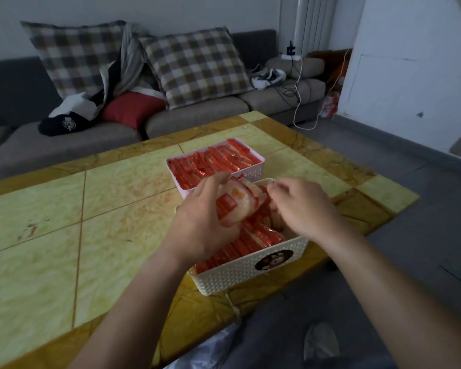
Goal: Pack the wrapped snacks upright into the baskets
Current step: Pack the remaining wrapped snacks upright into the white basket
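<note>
1. The left hand (205,225) grips a small bunch of red and white wrapped snacks (232,203) — its fingers curl round them from the left side.
2. The bunch is just above the cream plastic basket (237,275) with bumpy woven-looking walls. It leans over to the right and does not stand straight.
3. The right hand (304,209) is over the far right part of the cream plastic basket, with its fingers curled down by the rim. I cannot tell if it holds anything.
4. Inside this basket, more packed red snacks (253,239) stand on their edges in rows, close together. A round dark sticker (274,259) is on the front wall.
5. Just behind it sits a pink plastic basket (250,173) — it is full to the top with rows of red packets (213,161) standing on edge.
6. Both baskets sit on a yellow-green stone-look table (64,209) with a brown border, close to its right side.
7. Behind the table is a grey sofa (197,118). On it are two checked pillows (194,65), a red cushion (131,107) and a black cap (61,125).
</note>
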{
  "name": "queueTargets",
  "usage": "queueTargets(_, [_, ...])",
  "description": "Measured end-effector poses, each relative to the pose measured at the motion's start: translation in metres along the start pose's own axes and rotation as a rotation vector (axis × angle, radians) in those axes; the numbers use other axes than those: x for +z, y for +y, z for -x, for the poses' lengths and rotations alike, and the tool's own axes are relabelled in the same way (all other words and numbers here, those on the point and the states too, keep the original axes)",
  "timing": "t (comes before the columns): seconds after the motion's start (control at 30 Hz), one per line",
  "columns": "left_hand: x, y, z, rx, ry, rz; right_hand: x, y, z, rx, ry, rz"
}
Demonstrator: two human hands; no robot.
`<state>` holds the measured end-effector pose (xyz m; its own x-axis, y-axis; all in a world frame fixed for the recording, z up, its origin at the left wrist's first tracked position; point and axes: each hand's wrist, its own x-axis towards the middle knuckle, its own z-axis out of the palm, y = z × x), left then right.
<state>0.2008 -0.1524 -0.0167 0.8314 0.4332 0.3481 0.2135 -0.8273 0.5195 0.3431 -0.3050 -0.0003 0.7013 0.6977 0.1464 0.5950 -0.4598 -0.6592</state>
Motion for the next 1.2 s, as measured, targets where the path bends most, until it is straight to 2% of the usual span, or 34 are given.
queueTargets(0.07, [0.007,0.010,-0.001,0.076,0.007,0.080,-0.009,-0.008,0.001,0.098,-0.059,-0.382])
queueTargets(0.1, [0.009,0.017,-0.002,0.102,0.003,0.096,-0.010,-0.008,0.001,0.133,-0.128,-0.484])
queueTargets(0.17, [0.015,0.030,-0.002,0.110,-0.015,0.141,-0.013,-0.004,0.000,0.114,-0.201,-0.518])
queueTargets(0.3, [0.022,0.036,-0.004,0.006,0.001,0.462,-0.025,0.008,-0.004,0.008,-0.170,-0.639])
queueTargets(0.4, [0.030,0.034,-0.005,0.023,0.065,0.450,-0.031,0.012,-0.006,-0.105,-0.147,-0.537])
queueTargets(0.57, [0.051,0.034,-0.006,0.051,-0.040,0.467,-0.038,0.026,-0.009,-0.225,-0.006,-0.135])
queueTargets(0.63, [0.058,0.032,-0.006,0.102,-0.038,0.387,-0.036,0.030,-0.008,-0.277,-0.011,-0.002])
queueTargets(0.73, [0.062,0.027,-0.005,0.149,-0.036,0.135,-0.027,0.034,-0.008,-0.339,-0.024,0.146])
queueTargets(0.83, [0.056,0.024,-0.005,0.127,0.074,0.067,-0.026,0.033,-0.007,-0.304,-0.154,0.148])
queueTargets(0.93, [0.042,0.017,-0.013,-0.029,0.227,-0.014,-0.031,0.036,-0.005,-0.228,-0.275,0.074])
queueTargets(1.0, [0.037,0.005,-0.018,-0.156,0.137,-0.121,-0.034,0.038,-0.004,-0.162,-0.345,-0.081])
queueTargets(1.07, [0.037,-0.006,-0.019,-0.202,0.013,-0.145,-0.032,0.033,-0.002,-0.097,-0.408,-0.230])
queueTargets(1.13, [0.040,-0.009,-0.016,-0.200,-0.059,-0.130,-0.024,0.029,-0.002,-0.097,-0.395,-0.225])
queueTargets(1.2, [0.043,-0.009,-0.013,-0.206,-0.042,-0.140,-0.012,0.031,-0.005,-0.139,-0.318,-0.096])
